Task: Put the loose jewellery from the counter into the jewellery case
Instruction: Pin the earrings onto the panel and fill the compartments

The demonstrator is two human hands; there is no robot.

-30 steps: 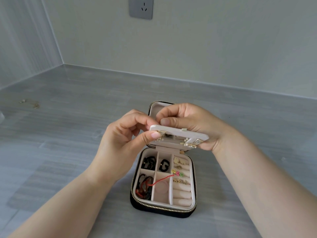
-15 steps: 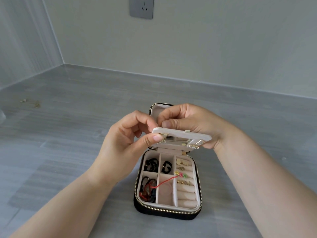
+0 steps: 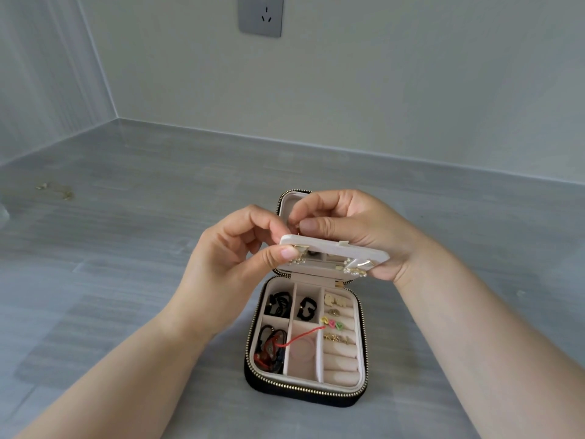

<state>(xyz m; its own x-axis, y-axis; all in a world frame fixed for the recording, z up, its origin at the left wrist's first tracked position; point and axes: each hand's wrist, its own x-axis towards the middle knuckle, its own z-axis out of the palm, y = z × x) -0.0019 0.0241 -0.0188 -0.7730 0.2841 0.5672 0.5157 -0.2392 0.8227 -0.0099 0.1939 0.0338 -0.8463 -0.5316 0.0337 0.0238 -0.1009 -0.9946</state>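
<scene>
A small black zip jewellery case (image 3: pixel 304 392) lies open on the grey counter, its pale compartments holding black hair ties, a red cord, gold and coloured earrings. Above it a pale earring panel (image 3: pixel 335 247) is lifted flat, with gold and pearl earrings hanging from its underside. My right hand (image 3: pixel 354 229) grips the panel's right end and top. My left hand (image 3: pixel 234 258) pinches a gold earring (image 3: pixel 299 248) at the panel's left corner, thumb under it.
A few small gold pieces of loose jewellery (image 3: pixel 57 190) lie on the counter at the far left. A grey wall socket (image 3: pixel 260 14) sits high on the back wall. Walls meet in a corner at the left.
Both hands and the panel stay almost in place. The case appears slightly further right in view; my left thumb has shifted a little along the panel's left corner.
</scene>
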